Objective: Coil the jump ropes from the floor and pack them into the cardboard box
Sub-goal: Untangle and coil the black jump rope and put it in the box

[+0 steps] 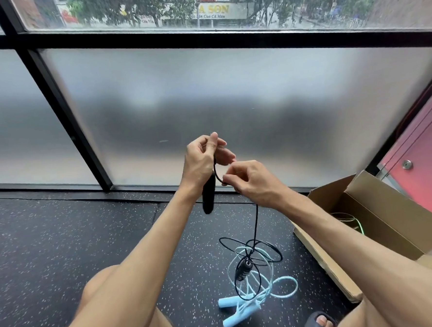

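The thin black jump rope (256, 224) hangs mid-frame, its cord pinched by the left hand (203, 161) above a dangling matte handle (208, 196) and pinched again by the right hand (252, 181) at 4 o'clock. At 6 o'clock its wiry loops lie over a pale blue rope (244, 305) on speckled rubber floor (62, 236). At 3 o'clock, an open cardboard box (379, 211) holds a green rope (350, 221).

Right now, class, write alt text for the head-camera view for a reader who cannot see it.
The left hand and right hand pinch a black jump rope above a dark floor. A light blue rope lies below; an open cardboard box stands at right.
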`<state>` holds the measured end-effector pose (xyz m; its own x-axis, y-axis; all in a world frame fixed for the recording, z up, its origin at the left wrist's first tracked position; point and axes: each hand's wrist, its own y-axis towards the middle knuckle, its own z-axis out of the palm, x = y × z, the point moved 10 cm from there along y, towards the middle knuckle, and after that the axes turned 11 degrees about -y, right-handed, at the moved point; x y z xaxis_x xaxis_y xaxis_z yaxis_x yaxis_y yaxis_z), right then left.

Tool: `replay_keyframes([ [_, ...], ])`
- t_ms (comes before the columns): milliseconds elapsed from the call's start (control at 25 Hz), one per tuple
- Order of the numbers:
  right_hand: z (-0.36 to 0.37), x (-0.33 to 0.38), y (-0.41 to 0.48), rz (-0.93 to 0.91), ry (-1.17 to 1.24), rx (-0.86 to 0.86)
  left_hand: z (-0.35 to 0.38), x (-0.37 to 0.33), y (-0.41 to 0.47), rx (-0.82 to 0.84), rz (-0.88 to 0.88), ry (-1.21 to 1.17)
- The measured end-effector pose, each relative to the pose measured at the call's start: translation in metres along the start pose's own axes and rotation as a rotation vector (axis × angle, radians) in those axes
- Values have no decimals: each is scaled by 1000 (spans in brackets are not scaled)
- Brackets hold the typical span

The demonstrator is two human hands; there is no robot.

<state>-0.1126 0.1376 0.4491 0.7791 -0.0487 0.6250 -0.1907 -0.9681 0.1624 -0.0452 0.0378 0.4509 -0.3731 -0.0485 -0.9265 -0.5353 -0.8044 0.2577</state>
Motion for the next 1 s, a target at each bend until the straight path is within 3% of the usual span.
replay_keyframes([
  [80,-4,-1,-2,-27,-75,-24,5,4,-1,63,-9,264],
  [280,-28,-12,-4,-69,-95,-155,30,36,-13,309,-180,591],
  [440,-18,-26,-5,-37,-100,-131,27,53,-13,345,-322,738],
  [680,16,-49,-7,91,-124,49,12,65,-32,281,-576,489],
  [840,38,-74,-10,203,-137,198,19,56,-37,349,-608,175],
  [1000,61,-81,-18,286,67,322,22,47,-35,359,-628,-111],
])
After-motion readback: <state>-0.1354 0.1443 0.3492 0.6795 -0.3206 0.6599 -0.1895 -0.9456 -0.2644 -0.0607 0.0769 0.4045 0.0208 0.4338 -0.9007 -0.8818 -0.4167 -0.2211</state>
